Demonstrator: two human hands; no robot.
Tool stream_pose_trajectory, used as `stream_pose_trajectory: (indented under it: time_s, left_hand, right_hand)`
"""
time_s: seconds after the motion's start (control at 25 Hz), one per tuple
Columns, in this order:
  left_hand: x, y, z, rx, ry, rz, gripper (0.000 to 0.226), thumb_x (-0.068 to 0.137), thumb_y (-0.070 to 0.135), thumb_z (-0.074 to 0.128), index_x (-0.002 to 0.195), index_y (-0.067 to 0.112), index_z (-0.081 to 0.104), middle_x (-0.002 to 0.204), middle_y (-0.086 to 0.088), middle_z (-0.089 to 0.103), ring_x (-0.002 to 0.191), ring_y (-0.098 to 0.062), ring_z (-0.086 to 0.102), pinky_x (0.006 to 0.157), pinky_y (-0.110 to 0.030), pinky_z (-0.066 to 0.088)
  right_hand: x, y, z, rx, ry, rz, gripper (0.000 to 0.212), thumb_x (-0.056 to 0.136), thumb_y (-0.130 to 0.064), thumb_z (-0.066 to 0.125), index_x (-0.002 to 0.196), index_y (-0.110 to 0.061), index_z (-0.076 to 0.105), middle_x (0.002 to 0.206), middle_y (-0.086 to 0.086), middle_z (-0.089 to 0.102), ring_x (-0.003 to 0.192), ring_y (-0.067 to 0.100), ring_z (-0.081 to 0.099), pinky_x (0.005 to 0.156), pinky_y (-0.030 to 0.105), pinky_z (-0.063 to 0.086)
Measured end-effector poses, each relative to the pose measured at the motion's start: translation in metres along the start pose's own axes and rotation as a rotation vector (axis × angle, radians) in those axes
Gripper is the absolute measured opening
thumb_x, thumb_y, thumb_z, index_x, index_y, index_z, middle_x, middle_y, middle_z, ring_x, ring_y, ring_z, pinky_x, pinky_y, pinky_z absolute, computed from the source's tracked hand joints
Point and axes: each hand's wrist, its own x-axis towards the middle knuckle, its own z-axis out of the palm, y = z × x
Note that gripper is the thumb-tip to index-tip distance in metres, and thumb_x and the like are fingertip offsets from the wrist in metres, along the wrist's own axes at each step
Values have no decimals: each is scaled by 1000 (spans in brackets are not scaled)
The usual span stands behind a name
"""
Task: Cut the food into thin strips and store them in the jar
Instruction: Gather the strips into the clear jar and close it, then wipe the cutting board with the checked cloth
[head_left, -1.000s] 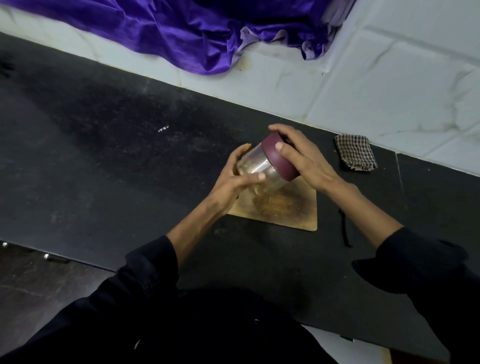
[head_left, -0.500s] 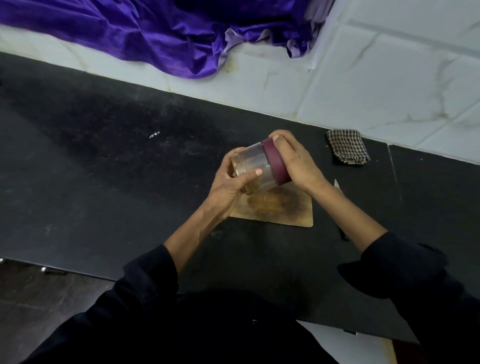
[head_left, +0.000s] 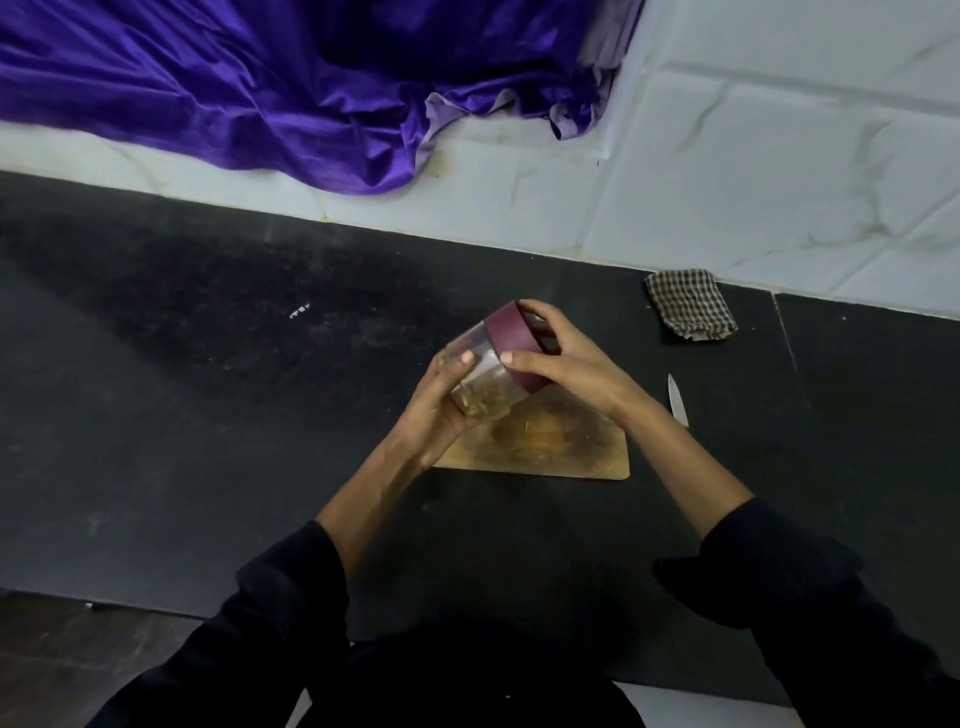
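Observation:
A clear jar (head_left: 485, 379) with yellowish strips of food inside is held tilted above the wooden cutting board (head_left: 550, 452). My left hand (head_left: 441, 405) grips the jar's clear body from below. My right hand (head_left: 566, 364) curls round the maroon lid (head_left: 511, 348) on the jar's mouth. The board lies on the black counter (head_left: 208, 415) and shows brown stains, with no whole food on it.
A knife (head_left: 677, 402) lies on the counter right of the board, its handle hidden by my right forearm. A checked cloth (head_left: 690, 306) sits at the back right by the white tiled wall (head_left: 727, 182). Purple fabric (head_left: 260, 93) drapes over the wall at top left.
The jar stays held in both hands above the board. My right hand has shifted its hold round the lid, and the view has dipped slightly.

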Motion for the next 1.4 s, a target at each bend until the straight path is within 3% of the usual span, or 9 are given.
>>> stream_pose_trajectory:
  time_s: [0.16, 0.28, 0.36, 0.48, 0.6, 1.04, 1.16, 1.32, 1.4]
  left_hand:
    - [31, 1, -11, 62, 35, -79, 56, 88, 56, 51, 134, 24, 51, 135, -15, 53, 125, -33, 51, 103, -51, 43]
    - [65, 9, -15, 140, 117, -138, 48, 97, 54, 35, 125, 25, 59, 127, -9, 61, 122, -27, 54, 105, -48, 40]
    - [92, 15, -19, 436, 214, -121, 43, 97, 52, 36, 128, 27, 54, 133, -3, 55, 129, -23, 46, 107, -42, 37]
    - [133, 17, -35, 1137, 208, -64, 59, 96, 50, 40, 147, 21, 29, 153, -5, 28, 142, -24, 23, 113, -46, 27]
    - [161, 16, -43, 1454, 177, -25, 60, 98, 42, 43, 149, 18, 23, 157, -8, 18, 144, -28, 13, 113, -53, 24]
    - [163, 14, -50, 1552, 173, -32, 58, 97, 30, 48, 148, 17, 24, 157, -8, 16, 145, -26, 11, 114, -51, 22]
    - [140, 17, -40, 1505, 175, -3, 58, 97, 29, 50, 148, 17, 25, 157, -7, 16, 145, -26, 11, 114, -51, 22]
    - [104, 15, -19, 1478, 155, 19, 59, 95, 29, 53, 147, 17, 27, 157, -6, 15, 145, -26, 10, 115, -50, 22]
    - [90, 11, -2, 1508, 120, 17, 60, 95, 29, 54, 147, 17, 27, 157, -6, 14, 145, -26, 11, 115, -50, 22]
  right_hand:
    - [21, 8, -14, 38, 122, 23, 74, 78, -37, 80, 139, -26, 39, 130, -4, 48, 119, 15, 49, 82, 17, 45]
    - [57, 13, -32, -80, 230, 33, 83, 73, -40, 85, 139, -23, 38, 134, 0, 48, 120, 17, 49, 87, 21, 46]
    - [89, 17, -46, -248, 314, 16, 88, 69, -40, 87, 139, -23, 38, 136, 4, 46, 123, 21, 48, 97, 32, 46]
    - [133, 18, -56, -512, 355, 17, 93, 69, -39, 87, 143, -23, 33, 142, 9, 40, 127, 30, 44, 102, 40, 43]
    - [169, 16, -59, -679, 384, 16, 94, 71, -43, 84, 145, -21, 31, 142, 14, 39, 125, 35, 46, 104, 44, 42]
    - [196, 16, -55, -738, 341, 69, 101, 74, -49, 81, 152, -20, 23, 150, 14, 31, 133, 37, 40, 107, 48, 40]
    - [160, 14, -56, -546, 432, 61, 84, 81, -29, 79, 149, -18, 31, 150, 13, 29, 134, 33, 38, 107, 45, 39]
    - [87, 40, -51, -540, 497, 50, 60, 86, 13, 56, 140, -12, 49, 153, 14, 30, 132, 32, 46, 109, 40, 41]
    - [56, 61, -51, -542, 471, 61, 54, 85, 17, 57, 132, -10, 58, 149, 14, 38, 123, 29, 55, 105, 37, 46]
